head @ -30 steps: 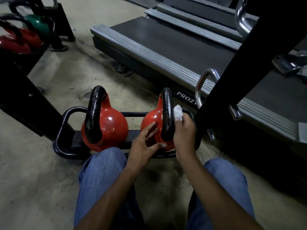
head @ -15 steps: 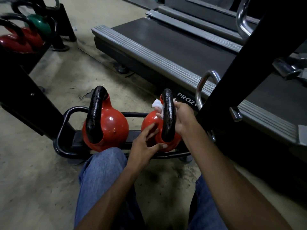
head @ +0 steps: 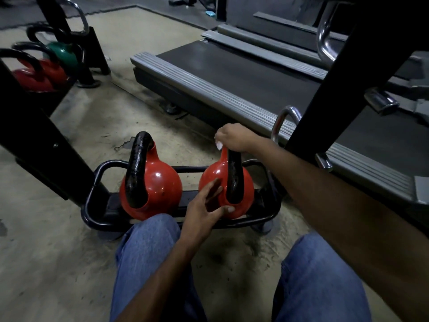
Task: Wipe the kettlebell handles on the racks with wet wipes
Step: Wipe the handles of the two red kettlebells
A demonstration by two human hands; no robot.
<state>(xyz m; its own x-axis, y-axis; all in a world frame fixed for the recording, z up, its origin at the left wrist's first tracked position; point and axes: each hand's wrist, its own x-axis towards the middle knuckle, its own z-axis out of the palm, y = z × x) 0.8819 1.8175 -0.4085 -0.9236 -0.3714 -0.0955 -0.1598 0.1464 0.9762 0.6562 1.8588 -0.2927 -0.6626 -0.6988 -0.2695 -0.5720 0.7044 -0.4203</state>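
We're wiping the top of the right kettlebell handle (head: 233,180) on the rack (head: 111,201); right hand (head: 234,139) curled round wet wipe (head: 219,145). Left hand (head: 204,212), fingers straight, is steadying its red ball (head: 212,180). Best pressing hard, both sides

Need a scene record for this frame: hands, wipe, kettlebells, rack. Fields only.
left hand: fingers straight, resting on the body of the right kettlebell
right hand: holds wipe at the top of that bell's handle
left kettlebell: red, black handle, untouched
rack: black tube frame on the floor, holds both bells
background: treadmill behind the rack; green kettlebell far left
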